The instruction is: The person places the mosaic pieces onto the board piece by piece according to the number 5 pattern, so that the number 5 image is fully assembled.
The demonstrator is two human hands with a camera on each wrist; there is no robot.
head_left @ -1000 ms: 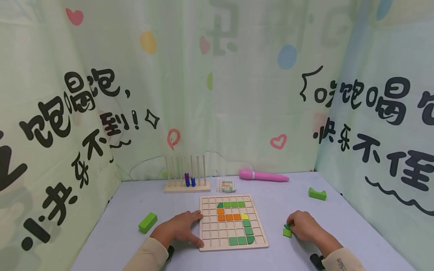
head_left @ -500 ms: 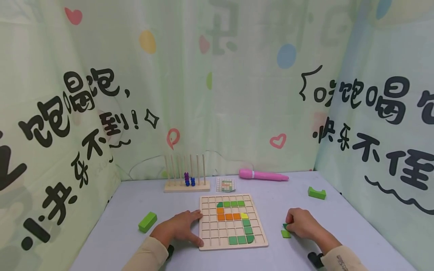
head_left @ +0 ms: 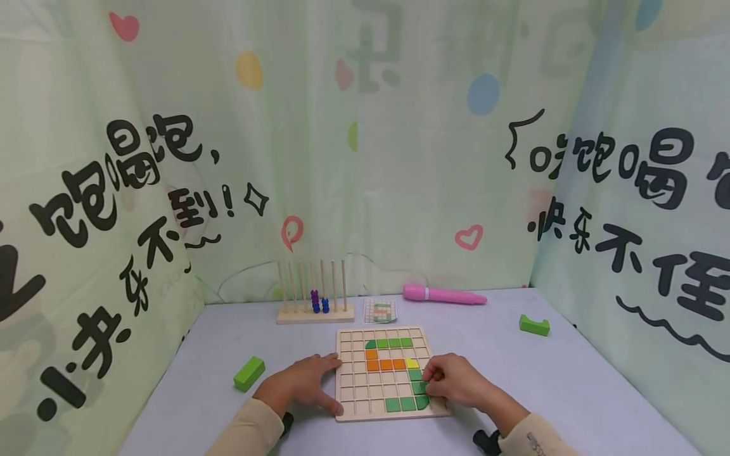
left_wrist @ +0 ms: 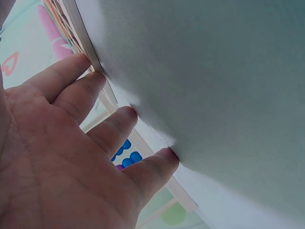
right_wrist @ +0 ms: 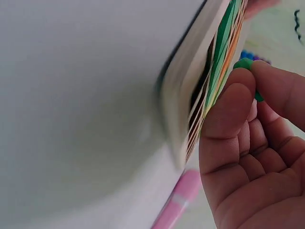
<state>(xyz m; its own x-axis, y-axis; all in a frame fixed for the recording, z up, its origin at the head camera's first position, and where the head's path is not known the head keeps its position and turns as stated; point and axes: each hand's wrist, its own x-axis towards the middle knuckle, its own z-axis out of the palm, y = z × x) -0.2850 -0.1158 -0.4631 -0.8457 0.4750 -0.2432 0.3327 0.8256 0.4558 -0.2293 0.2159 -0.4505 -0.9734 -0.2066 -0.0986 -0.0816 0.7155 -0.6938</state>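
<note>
A square wooden grid board (head_left: 352,394) lies on the table in the head view, bearing green, orange and yellow tiles (head_left: 386,365) in a bent line. My left hand (head_left: 302,382) rests at its left edge, fingers spread; the left wrist view shows the fingertips (left_wrist: 128,112) against the board's side. Over the board's right edge is my right hand (head_left: 459,381), thumb and fingertip pinching a small green tile (right_wrist: 244,63). Most of that tile is covered by the fingers, and its shape cannot be told.
A green block (head_left: 249,374) lies to the left, a notched green block (head_left: 534,325) to the far right. Behind the board are a peg rack (head_left: 315,316) with blue and purple beads, a pattern card (head_left: 380,311) and a pink pen (head_left: 450,296). Printed curtains surround the table.
My right hand has moved left from the table to the board's right edge, carrying a green tile. The light green tile beside it no longer shows on the table. My left hand stays put.
</note>
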